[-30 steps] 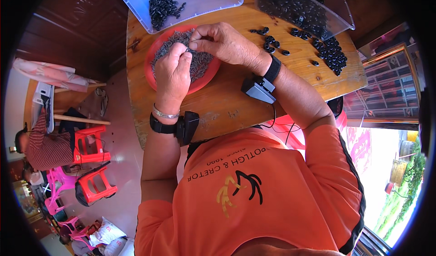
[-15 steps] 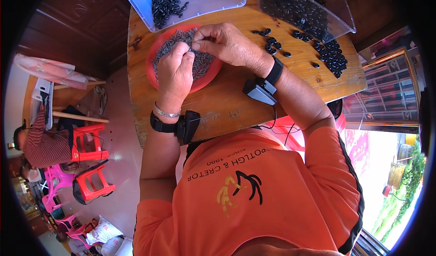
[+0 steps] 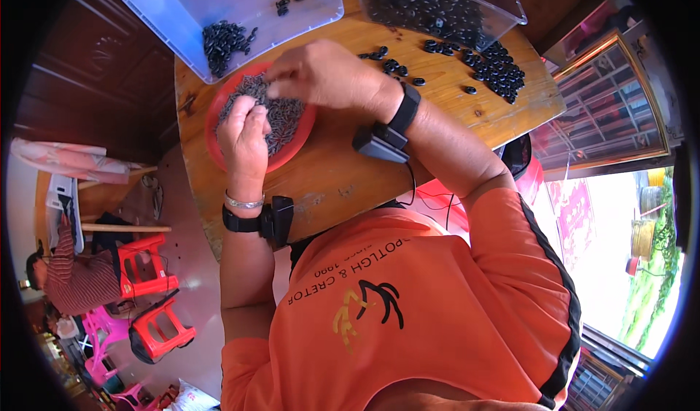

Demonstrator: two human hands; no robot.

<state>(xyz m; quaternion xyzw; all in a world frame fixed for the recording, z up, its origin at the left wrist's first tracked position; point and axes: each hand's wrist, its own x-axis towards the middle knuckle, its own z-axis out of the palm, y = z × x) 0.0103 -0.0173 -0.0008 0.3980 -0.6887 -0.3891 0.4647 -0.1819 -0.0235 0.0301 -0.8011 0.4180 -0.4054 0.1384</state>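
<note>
curling my left hand point(image 3: 244, 137) over the near-left part of the orange-red bowl point(image 3: 297, 148), i have its thumb pressed against the bent forefinger; whether a piece sits in that pinch i cannot tell. my right hand point(image 3: 328, 75) hangs over the bowl's far-right side, its fingertips drawn in towards each other but blurred, so i cannot say what, if anything, they grip. below lie the small grey pieces point(image 3: 284, 126), slim and heaped in the bowl. i judge each one light and stiff, apt to catch on its neighbours; best taken singly, at mid-length, between thumb and forefinger tips. the glossy black ovals point(image 3: 499, 72), on the wooden table point(image 3: 328, 185) to my right, look hard and light too, likely slippery, so i'd hold them by their rims. more lie in the clear bin point(image 3: 499, 10) beyond them.
</note>
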